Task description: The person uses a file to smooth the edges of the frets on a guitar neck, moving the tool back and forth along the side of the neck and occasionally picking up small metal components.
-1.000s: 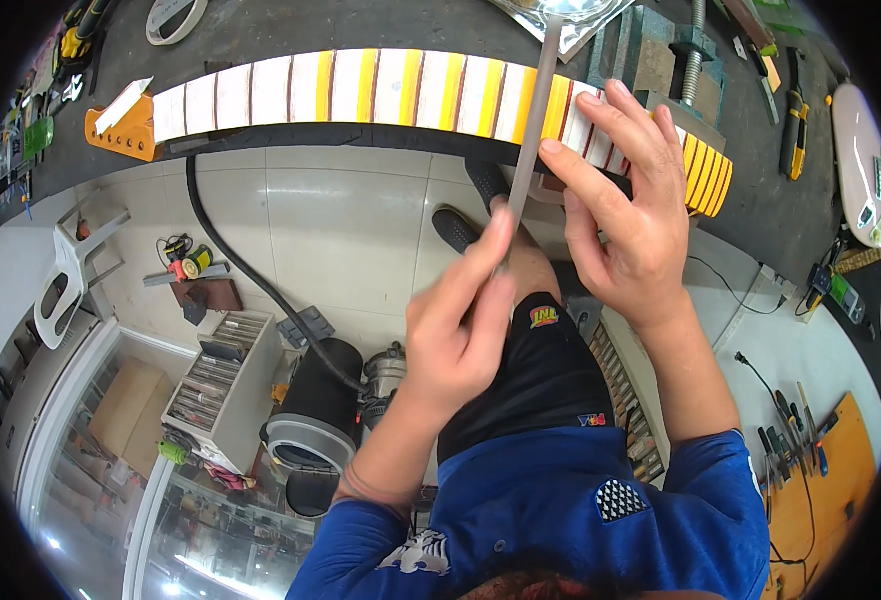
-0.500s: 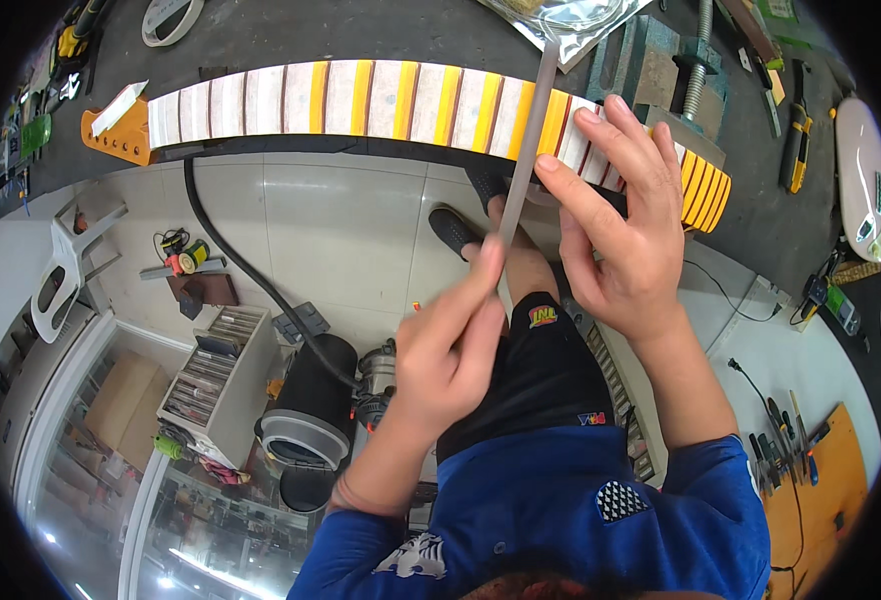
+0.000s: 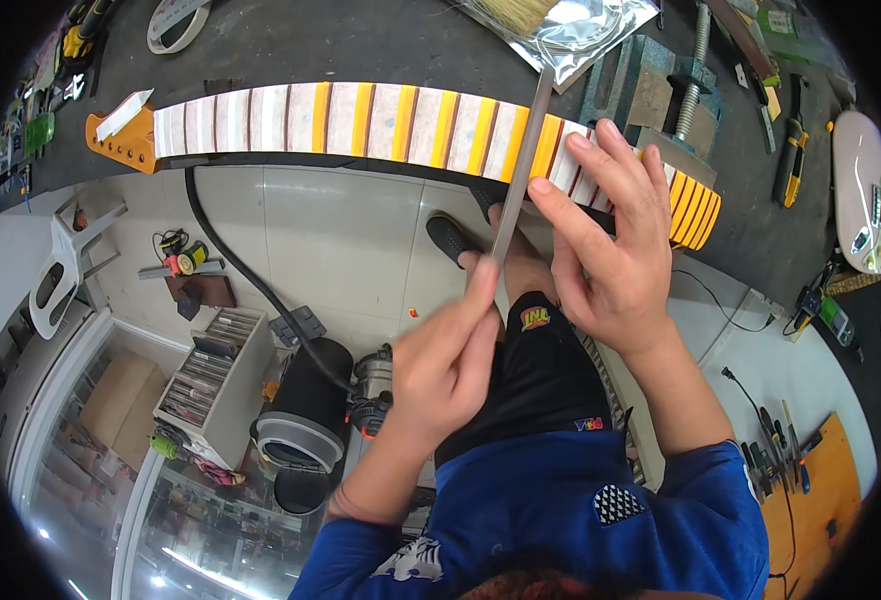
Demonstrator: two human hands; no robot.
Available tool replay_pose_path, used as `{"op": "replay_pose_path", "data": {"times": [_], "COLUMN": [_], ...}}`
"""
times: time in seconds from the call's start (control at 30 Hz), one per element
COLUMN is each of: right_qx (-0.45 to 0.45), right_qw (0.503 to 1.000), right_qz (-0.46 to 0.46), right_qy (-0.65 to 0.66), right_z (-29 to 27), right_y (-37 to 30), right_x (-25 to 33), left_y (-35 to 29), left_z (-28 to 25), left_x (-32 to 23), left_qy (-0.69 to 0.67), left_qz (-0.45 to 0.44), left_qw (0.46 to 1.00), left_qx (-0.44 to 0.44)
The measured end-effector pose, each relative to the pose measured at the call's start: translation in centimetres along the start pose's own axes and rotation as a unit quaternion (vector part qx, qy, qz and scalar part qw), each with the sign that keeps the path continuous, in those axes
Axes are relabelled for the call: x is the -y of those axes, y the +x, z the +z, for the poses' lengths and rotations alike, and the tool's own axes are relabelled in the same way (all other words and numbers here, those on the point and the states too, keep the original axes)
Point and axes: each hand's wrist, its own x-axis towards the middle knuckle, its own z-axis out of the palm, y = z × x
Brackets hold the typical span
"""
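1. The left hand (image 3: 446,355) is closed around the near end of a long, narrow grey metal file (image 3: 521,165), thumb and fingers pinching it from both sides.
2. The right hand (image 3: 611,250) is spread, its fingers extended; the fingertips (image 3: 541,187) press on the file's middle stretch and reach onto the guitar neck beside it.
3. The file runs from the left hand up across the front edge of the worktop, lying crosswise over an orange wooden guitar neck (image 3: 361,118) whose fretboard is covered in pale masking-tape strips between the frets.
4. The neck lies lengthwise along the front edge of the dark grey worktop (image 3: 361,40), its headstock end toward the left corner and its heel end under the right hand.
5. The far tip of the file points toward a clear plastic bag (image 3: 571,25) holding a pale-bristled brush at the back of the worktop.
6. A grey-blue metal bench vise (image 3: 661,85) stands just behind the right hand's fingers.
7. A yellow-and-black handled tool (image 3: 789,160) lies toward the worktop's right edge.
8. Below the worktop a black hose (image 3: 251,280) runs to a black cylindrical vacuum canister (image 3: 306,415) on the tiled floor.
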Motion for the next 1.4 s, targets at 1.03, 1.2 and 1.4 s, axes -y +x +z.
{"op": "replay_pose_path", "data": {"times": [1.03, 1.2, 1.4], "right_qx": [0.030, 0.030, 0.032], "right_qw": [0.999, 0.999, 0.999], "right_qz": [0.012, 0.013, 0.015], "right_qy": [-0.002, 0.016, 0.005], "right_z": [-0.6, -0.5, -0.7], "right_y": [0.0, 0.0, 0.0], "right_x": [-0.1, -0.1, -0.2], "left_y": [2.9, 5.5, -4.8], "left_z": [0.3, 1.8, -0.8], "left_x": [-1.6, -0.7, 0.2], "left_qy": [-0.049, -0.075, 0.043], "left_qz": [-0.097, -0.039, -0.043], "left_qw": [0.994, 0.996, 0.998], "left_qx": [0.017, -0.030, 0.027]}}
